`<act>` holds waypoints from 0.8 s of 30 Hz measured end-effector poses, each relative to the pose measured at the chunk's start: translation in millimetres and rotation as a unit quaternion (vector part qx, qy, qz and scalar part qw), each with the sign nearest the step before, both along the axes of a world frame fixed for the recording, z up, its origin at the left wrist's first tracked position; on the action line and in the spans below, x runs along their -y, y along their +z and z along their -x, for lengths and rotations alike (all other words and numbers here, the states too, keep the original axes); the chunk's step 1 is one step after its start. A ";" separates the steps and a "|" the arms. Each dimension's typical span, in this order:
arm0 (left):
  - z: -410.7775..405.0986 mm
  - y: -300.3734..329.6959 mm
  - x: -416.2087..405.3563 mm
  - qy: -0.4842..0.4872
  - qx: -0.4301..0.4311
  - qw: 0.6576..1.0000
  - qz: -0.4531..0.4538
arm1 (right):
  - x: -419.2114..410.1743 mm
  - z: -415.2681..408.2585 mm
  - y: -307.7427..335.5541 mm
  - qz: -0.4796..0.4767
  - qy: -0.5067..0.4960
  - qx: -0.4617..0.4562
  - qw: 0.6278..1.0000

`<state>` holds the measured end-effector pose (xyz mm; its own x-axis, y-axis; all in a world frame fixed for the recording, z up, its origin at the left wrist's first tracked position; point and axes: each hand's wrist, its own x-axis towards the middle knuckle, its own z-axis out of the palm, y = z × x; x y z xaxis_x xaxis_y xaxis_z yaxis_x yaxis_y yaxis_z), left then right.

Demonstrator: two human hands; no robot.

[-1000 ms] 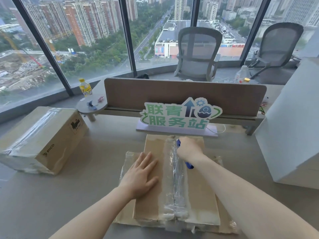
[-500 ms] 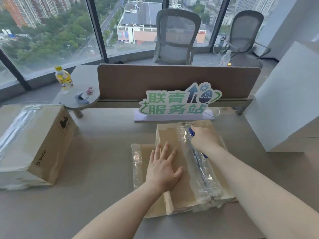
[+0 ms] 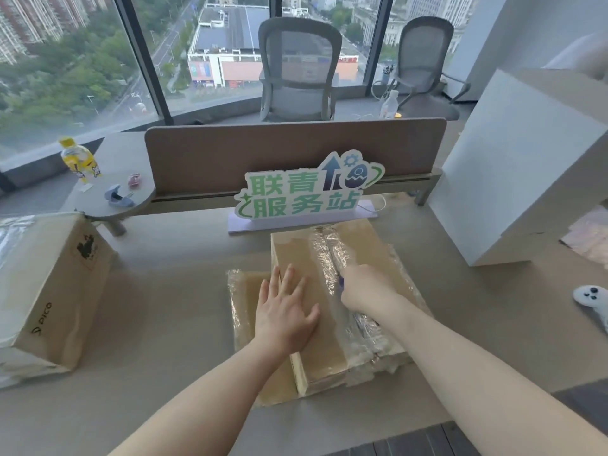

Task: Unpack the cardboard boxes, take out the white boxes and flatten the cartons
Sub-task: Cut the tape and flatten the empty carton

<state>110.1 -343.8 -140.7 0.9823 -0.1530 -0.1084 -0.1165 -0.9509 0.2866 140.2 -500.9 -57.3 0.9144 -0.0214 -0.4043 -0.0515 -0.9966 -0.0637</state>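
The step in hand looks like slitting the clear tape seam (image 3: pixel 332 258) along the top of the cardboard carton (image 3: pixel 329 291), which sits on the desk (image 3: pixel 164 307) just this side of the green-lettered sign (image 3: pixel 306 195). To do it well, I would keep the blade shallow, riding only in the gap between the flaps so the white boxes inside are not scored, and draw it along the seam in one steady pull toward six o'clock. The bracing hand should stay off the cutting line, at nine o'clock of the seam, pressing down so the carton does not slide on the flattened cardboard sheet (image 3: pixel 246 311) beneath it.

The left hand (image 3: pixel 286 314) lies flat on the carton's left flap, fingers straight and slightly spread, pressing and gripping nothing. The right hand (image 3: pixel 365 291) is curled round a small blue-handled cutter (image 3: pixel 341 284), of which only a sliver shows at the knuckles; its tip meets the tape seam, though the blade itself is hidden.

A second, sealed carton (image 3: pixel 49 291) stands at nine o'clock, well apart, untouched. A large white box (image 3: pixel 513 179) stands at two o'clock on the desk.
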 end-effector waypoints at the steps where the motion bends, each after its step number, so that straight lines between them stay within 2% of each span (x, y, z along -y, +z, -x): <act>1: 0.5 1.0 -0.3 0.000 0.000 1.000 -0.001 | 3.1 8.2 2.6 0.002 0.006 -0.008 1.000; 9: 1.8 3.5 1.3 0.005 -0.007 1.000 -0.011 | 19.2 79.9 8.1 -0.012 0.010 -0.059 0.998; 24: 4.5 9.7 3.9 -0.002 -0.002 1.000 -0.028 | 31.1 152.5 19.4 -0.030 -0.032 -0.038 0.998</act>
